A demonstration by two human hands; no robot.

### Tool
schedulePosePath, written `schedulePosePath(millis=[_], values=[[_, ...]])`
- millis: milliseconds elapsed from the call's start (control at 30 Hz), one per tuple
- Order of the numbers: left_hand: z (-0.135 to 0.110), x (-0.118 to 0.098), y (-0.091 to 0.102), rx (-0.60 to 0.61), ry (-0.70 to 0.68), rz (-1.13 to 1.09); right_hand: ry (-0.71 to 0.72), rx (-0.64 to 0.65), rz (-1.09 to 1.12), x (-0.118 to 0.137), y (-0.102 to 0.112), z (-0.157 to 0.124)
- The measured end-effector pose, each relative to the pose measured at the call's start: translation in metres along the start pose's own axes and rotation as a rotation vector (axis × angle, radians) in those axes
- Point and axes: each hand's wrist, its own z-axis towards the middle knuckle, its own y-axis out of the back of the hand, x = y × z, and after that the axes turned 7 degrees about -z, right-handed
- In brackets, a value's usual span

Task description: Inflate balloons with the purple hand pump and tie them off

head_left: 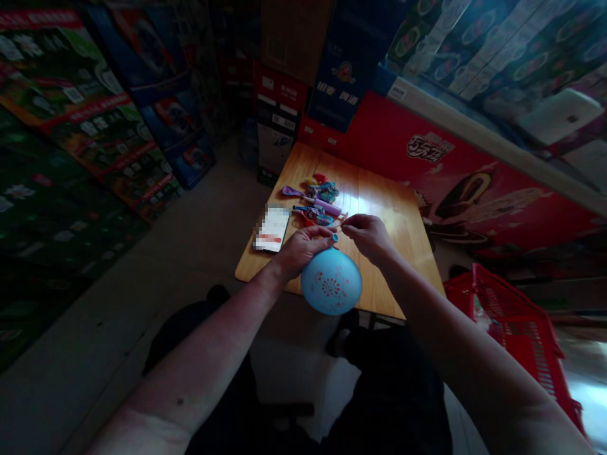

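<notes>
A blue inflated balloon (331, 282) with a red flower print hangs at the table's front edge, its rolled mouth (335, 238) pointing up. My left hand (303, 248) is closed around the balloon's neck, thumb beside the mouth. My right hand (368, 235) pinches what looks like a thin string (338, 226) just above the neck. Beyond my hands lies a purple hand pump (328, 206). Several limp balloons (323, 189) are heaped around it, in blue, purple, red and yellow. A lit phone (272, 230) lies left of my left hand.
Everything rests on a small wooden table (389, 208). A red plastic basket (526, 328) stands to the right on the floor. Stacked boxes (284, 101) are behind the table and on the left. A freezer with a red front (379, 136) borders the far right side.
</notes>
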Motion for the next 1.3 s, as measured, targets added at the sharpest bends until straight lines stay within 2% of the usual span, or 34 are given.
schedulePosePath(millis=[167, 267, 367, 600, 733, 833, 967, 1067, 1167, 1233, 1300], values=[[-0.016, 0.009, -0.003, 0.018, -0.025, 0.079, -0.087, 0.020, 0.163, 0.016, -0.004, -0.057], [-0.034, 0.014, -0.008, 0.042, 0.004, 0.143, -0.202, 0.018, 0.345, 0.017, -0.007, -0.088], [-0.053, 0.021, -0.018, 0.044, -0.007, 0.194, -0.302, 0.034, 0.579, 0.012, -0.007, -0.118], [-0.113, 0.041, -0.051, -0.012, -0.033, 0.321, -0.318, 0.137, 0.868, -0.001, 0.002, -0.186], [-0.149, 0.055, -0.068, -0.032, -0.063, 0.421, -0.321, 0.210, 0.872, -0.003, -0.001, -0.216], [-0.166, 0.063, -0.075, -0.114, -0.126, 0.464, -0.285, 0.216, 0.816, 0.002, -0.003, -0.235], [-0.178, 0.068, -0.080, -0.235, -0.235, 0.521, -0.083, 0.191, 0.483, 0.012, 0.000, -0.262], [-0.189, 0.071, -0.088, -0.281, -0.307, 0.544, 0.034, 0.106, 0.255, 0.013, 0.003, -0.281], [-0.204, 0.073, -0.099, -0.254, -0.341, 0.573, -0.091, 0.016, 0.304, 0.004, 0.002, -0.291], [-0.213, 0.073, -0.105, -0.216, -0.366, 0.643, -0.167, 0.071, 0.427, -0.006, 0.002, -0.295], [-0.220, 0.074, -0.109, -0.181, -0.382, 0.725, -0.161, 0.129, 0.504, -0.014, 0.003, -0.297]])
